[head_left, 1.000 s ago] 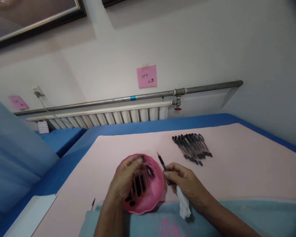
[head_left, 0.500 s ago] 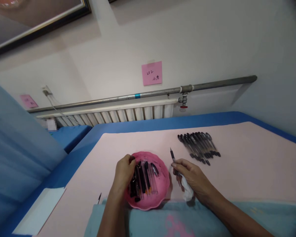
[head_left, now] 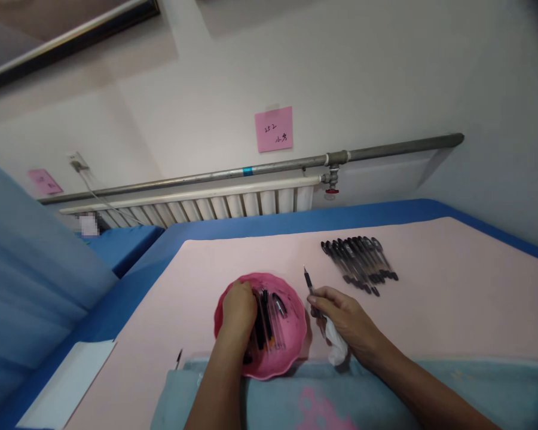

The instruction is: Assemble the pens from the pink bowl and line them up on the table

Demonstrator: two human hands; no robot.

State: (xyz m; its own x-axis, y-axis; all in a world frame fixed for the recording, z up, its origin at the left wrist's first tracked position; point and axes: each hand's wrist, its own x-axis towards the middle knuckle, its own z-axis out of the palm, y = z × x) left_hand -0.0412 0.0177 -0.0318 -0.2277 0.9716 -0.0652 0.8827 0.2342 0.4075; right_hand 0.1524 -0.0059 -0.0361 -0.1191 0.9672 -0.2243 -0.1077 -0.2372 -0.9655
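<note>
My left hand (head_left: 241,306) reaches down into a pink scalloped bowl (head_left: 298,352), over the pen parts in it; its fingertips are hidden behind the back of the hand. Beside my hand, black pen caps and clear pen barrels (head_left: 276,328) lie in the bowl. Just right of the bowl, my right hand (head_left: 341,313) is closed around a pen (head_left: 308,280), with the uncapped tip pointing up and away. A crumpled white tissue (head_left: 338,346) hangs from under the same hand. Farther right, several capped pens (head_left: 358,263) lie side by side in a row.
A pale pink sheet (head_left: 452,286) covers the blue table (head_left: 296,221). A teal cloth (head_left: 363,394) lies along the near edge, with a small pen piece (head_left: 179,359) by its left corner. White paper (head_left: 67,382) lies at left, near a blue curtain (head_left: 31,286). A radiator (head_left: 251,203) stands behind.
My left hand has moved right and deeper into the bowl, from its left rim onto the pen parts. The right hand keeps the pen and tissue nearly in place. The view has shifted slightly.
</note>
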